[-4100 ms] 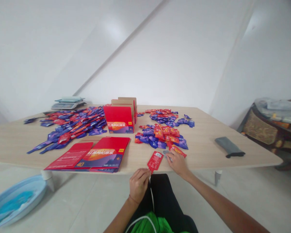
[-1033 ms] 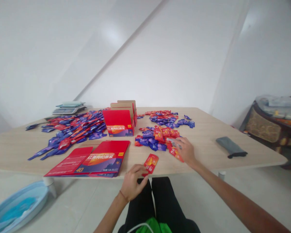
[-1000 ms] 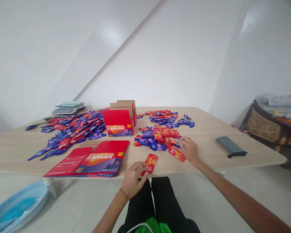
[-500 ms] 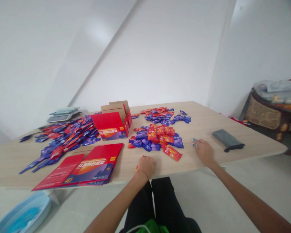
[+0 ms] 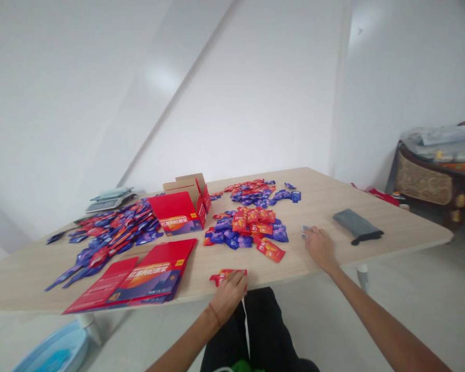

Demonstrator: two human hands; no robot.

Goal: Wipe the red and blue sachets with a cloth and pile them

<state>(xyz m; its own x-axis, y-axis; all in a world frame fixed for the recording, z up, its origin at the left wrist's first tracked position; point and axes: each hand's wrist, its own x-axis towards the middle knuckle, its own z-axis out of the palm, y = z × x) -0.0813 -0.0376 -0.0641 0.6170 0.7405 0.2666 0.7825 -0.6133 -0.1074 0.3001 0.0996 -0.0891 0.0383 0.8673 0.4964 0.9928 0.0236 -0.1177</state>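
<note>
At the table's near edge my left hand [image 5: 229, 292] is closed on a red sachet [image 5: 220, 277], its fingers covering much of it. Further right, my right hand [image 5: 319, 248] rests at the tabletop, fingers curled round a small silver-grey object [image 5: 305, 230] whose kind I cannot make out. Between and beyond the hands lies a heap of red and purple sachets [image 5: 236, 230], with a single orange-red sachet [image 5: 269, 249] at its near side. To the left of my left hand are flattened red cartons [image 5: 151, 274] in a stack.
Open red boxes [image 5: 180, 217] stand behind the flat cartons. A large pile of sachets [image 5: 116, 232] spreads left of them, near a scale [image 5: 110, 202]. Another sachet heap [image 5: 251, 192] lies farther back. A grey pouch [image 5: 357, 225] sits right; a blue basin [image 5: 58, 347] is below.
My left hand has shifted, exposing more of the red sachet at the table edge. My right hand keeps its grip on the small grey object. The camera view has tilted and shifted slightly.
</note>
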